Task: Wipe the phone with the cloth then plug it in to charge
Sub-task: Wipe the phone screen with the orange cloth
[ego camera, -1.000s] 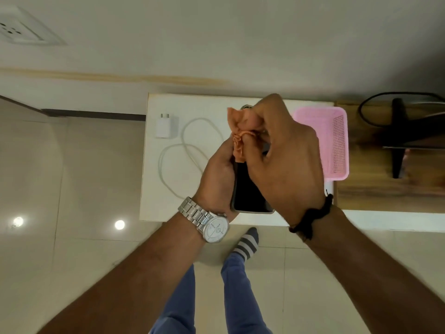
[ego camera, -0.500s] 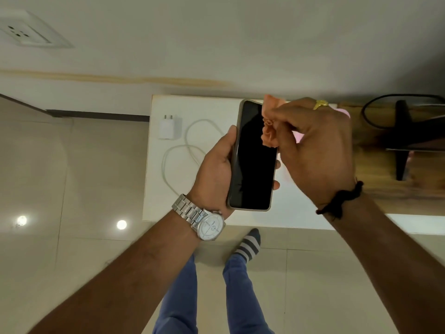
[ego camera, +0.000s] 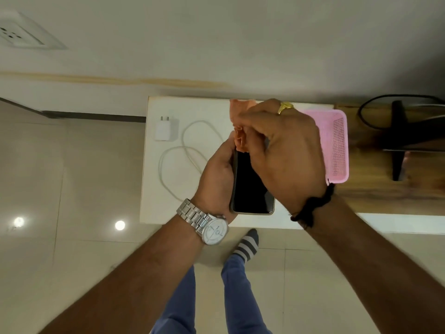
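Step in hand: the wiping of the phone [ego camera: 250, 186]; by my judgement the first part of the task is in progress and the charging part is not yet begun.
Left hand [ego camera: 218, 179]: its fingers are curled round the left edge of the phone and hold it above the white surface [ego camera: 154, 189], with the dark screen facing up.
Right hand [ego camera: 284, 155]: its fingers are closed on the bunched orange cloth [ego camera: 239, 131] and press it on the upper end of the screen.
Phone: in the air, between the two hands, not touching the surface; its lower half is visible, the upper part is hidden under the cloth and the right hand.
Charger: the white adapter [ego camera: 164, 128] lies on the surface at the back left, and the white cable [ego camera: 190, 150] lies in loops just beside it. Which end of the cable is free I cannot tell.
Wall socket [ego camera: 16, 36]: at top left, well apart from the surface.
Pink basket [ego camera: 338, 145]: on the right, partly behind the right hand.
Next move: probably to draw the cloth down the screen, then to put the cloth away, so one hand is free for the cable plug.
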